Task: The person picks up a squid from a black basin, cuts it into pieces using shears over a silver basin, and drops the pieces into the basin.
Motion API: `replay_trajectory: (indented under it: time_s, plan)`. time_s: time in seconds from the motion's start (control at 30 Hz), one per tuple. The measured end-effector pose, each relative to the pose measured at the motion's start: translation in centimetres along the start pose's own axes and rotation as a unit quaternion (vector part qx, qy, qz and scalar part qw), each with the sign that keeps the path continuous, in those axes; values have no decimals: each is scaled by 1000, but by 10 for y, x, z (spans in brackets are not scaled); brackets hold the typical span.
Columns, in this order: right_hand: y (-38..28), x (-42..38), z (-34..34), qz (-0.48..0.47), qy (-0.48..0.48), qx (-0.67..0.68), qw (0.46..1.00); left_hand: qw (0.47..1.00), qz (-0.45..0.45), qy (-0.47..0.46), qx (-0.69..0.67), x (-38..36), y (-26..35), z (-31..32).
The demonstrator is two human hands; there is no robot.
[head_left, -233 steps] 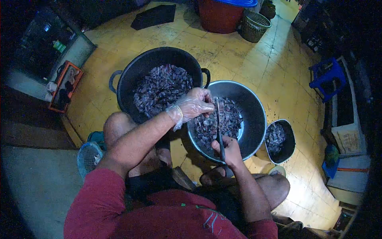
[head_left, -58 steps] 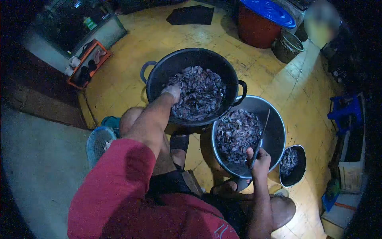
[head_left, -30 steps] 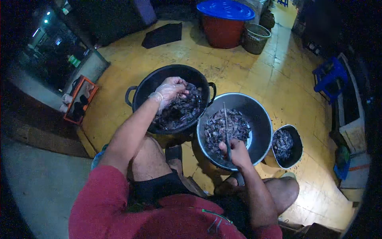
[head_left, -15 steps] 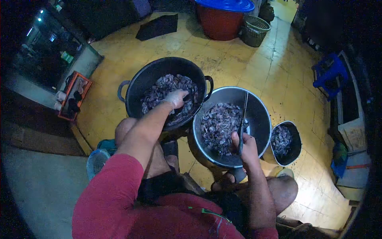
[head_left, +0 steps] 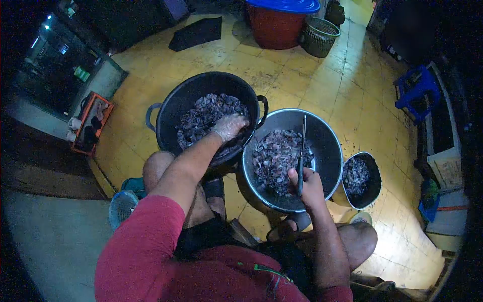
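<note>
My left hand (head_left: 231, 126), in a thin clear glove, reaches into the black two-handled tub (head_left: 176, 100) at its right side. Its fingers curl down by the dark, glistening pieces (head_left: 206, 113); whether they grip any is hidden. My right hand (head_left: 307, 187) is closed around the handle of a long, thin dark tool (head_left: 303, 151), perhaps a knife or tongs, held upright over the steel pot (head_left: 329, 146). Similar greyish pieces (head_left: 276, 161) fill the pot's left part. The tub and pot stand side by side before me.
A smaller container (head_left: 373, 189) with more pieces stands right of the pot. A red tub (head_left: 276, 30) with a blue lid and a basket (head_left: 320, 38) are at the back. A blue stool (head_left: 417, 93) is at right, an orange rack (head_left: 93, 123) at left.
My left hand has moved right and slightly down, towards the black tub's right wall. My right hand and the tool have shifted slightly left, with the tool more upright.
</note>
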State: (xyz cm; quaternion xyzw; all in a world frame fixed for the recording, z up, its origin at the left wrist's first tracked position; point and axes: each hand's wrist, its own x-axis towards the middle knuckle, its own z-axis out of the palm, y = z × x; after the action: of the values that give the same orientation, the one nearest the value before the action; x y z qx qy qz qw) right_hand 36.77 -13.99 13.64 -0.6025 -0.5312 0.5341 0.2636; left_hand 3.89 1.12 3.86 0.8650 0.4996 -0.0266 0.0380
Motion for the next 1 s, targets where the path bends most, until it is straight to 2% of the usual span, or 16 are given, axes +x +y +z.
replay_trajectory:
  time_s: [0.07, 0.2, 0.27, 0.3, 0.33, 0.4, 0.43, 0.47, 0.53, 0.57, 0.63, 0.73, 0.8, 0.87, 0.93, 1.0]
  plan:
    - [0, -1, 1, 2, -5, 5, 1000, 998, 15, 37, -48, 1, -5, 11]
    - [0, -2, 0, -15, -8, -10, 1000, 992, 15, 107, -58, 1, 8, -6]
    - [-5, -5, 0, -16, -6, 4, 1000, 968, -129, 104, -186, 0, 26, -31]
    - [-2, -3, 0, -19, -5, 6, 1000, 940, -130, 172, -264, 10, 7, 4]
    - [6, 1, 1, -15, -7, -3, 1000, 941, -128, 173, -262, 15, 3, -1]
    - [15, 5, 5, -12, -9, -12, 1000, 865, -167, 184, -435, 22, -1, -11]
    - [17, 6, 6, -35, -6, -7, 999, 690, -244, 167, -660, 14, 30, -67]
    - [20, 7, 8, -54, -4, -3, 999, 570, -274, 181, -753, 7, 51, -95]
    - [19, 7, 9, -49, -2, -30, 998, 540, -265, 149, -785, -2, 60, -117]
    - [13, 3, 10, -44, -17, -16, 999, 541, -264, 147, -785, -6, 63, -122]
    - [0, -5, 9, -36, -30, -1, 999, 626, -186, 62, -755, -16, 72, -130]
    - [-8, -10, 10, -36, -51, -51, 997, 624, -138, 71, -766, -31, 108, -143]
    - [-8, -10, 10, -40, -85, -111, 989, 596, -145, 122, -780, -35, 129, -143]
    - [-3, -9, 11, -26, -101, -109, 989, 610, -140, 116, -771, -35, 137, -134]
    - [-4, -12, 16, -44, -91, 21, 995, 593, -137, 114, -785, -32, 143, -129]
    - [5, -7, 16, -38, -85, 21, 995, 601, -125, 63, -787, -29, 144, -125]
